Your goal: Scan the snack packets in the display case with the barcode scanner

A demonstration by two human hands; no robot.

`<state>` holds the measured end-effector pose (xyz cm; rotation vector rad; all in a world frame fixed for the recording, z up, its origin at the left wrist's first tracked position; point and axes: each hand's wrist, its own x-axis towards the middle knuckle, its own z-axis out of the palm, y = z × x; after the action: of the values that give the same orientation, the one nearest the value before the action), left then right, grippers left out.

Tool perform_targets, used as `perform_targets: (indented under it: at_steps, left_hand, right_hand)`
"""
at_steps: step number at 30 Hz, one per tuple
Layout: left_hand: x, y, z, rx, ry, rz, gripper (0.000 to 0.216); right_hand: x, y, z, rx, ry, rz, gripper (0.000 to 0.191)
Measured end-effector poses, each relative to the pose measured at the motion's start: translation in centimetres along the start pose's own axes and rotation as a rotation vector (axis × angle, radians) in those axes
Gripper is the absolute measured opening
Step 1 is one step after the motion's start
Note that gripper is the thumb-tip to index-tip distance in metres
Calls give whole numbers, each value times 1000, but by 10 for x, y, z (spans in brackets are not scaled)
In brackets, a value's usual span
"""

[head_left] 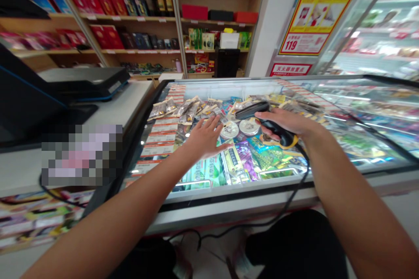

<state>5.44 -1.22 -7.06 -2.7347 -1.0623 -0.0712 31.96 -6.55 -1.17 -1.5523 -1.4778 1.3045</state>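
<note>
My left hand (206,137) reaches over the glass top of a chest freezer with its fingers spread, holding nothing. Just beyond its fingertips lie several small clear-and-brown snack packets (190,109). In my right hand (291,121) is a black handheld barcode scanner (278,133) with yellow trim, its head pointing left above the packets. A black cable (303,183) runs from the scanner's handle down over the freezer's front edge. Between my hands are two round silvery lids or tubs (249,127); whether they sit on or under the glass I cannot tell. Colourful wrapped packages (235,161) show through the glass.
The freezer's front rim (235,207) is near my legs. On the left, a counter (137,100) carries a flat black device (88,80) and a pixelated object (81,157). Orange-and-white price labels (159,144) line the glass. Stocked shelves (131,17) stand behind.
</note>
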Motion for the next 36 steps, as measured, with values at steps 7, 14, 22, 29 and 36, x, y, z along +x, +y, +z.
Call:
perform_targets:
  at_steps: [7, 14, 22, 29, 36]
  left_hand:
    - [6, -7, 0, 55, 49, -74, 79]
    - [15, -22, 4, 89, 55, -202, 77]
    - [8, -6, -1, 24, 91, 34, 69]
    - [8, 5, 4, -57, 11, 135, 73]
    - [8, -1, 0, -36, -13, 16, 79]
  right_hand:
    - [14, 1, 2, -117, 351, -24, 32]
    - [24, 7, 16, -246, 396, 17, 34]
    - [14, -8, 37, 81, 202, 49, 30]
    - [8, -4, 14, 96, 237, 84, 38]
    - [3, 3, 4, -180, 111, 144, 62]
